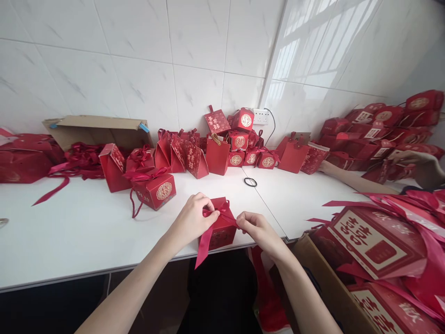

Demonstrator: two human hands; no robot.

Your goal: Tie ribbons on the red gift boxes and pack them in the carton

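Observation:
A small red gift box [222, 237] stands at the white table's front edge, directly before me. Across its top runs a dark pink ribbon [204, 248], looped near the middle, with one tail hanging down over the front. My left hand [199, 214] pinches the ribbon at the box's top left. On the right side, my right hand [256, 226] has its fingertips closed on the other part of the ribbon. To the left sits another red box [156, 191] with a bow on top, a round gold emblem and a cord handle hanging beside it.
Behind are several red gift bags [197, 160] and stacked boxes [239, 140]. A black ring [250, 182] lies on the table [86, 232]. An open carton [328, 273] of large red boxes stands at right. Another person's arm [354, 178] reaches in there.

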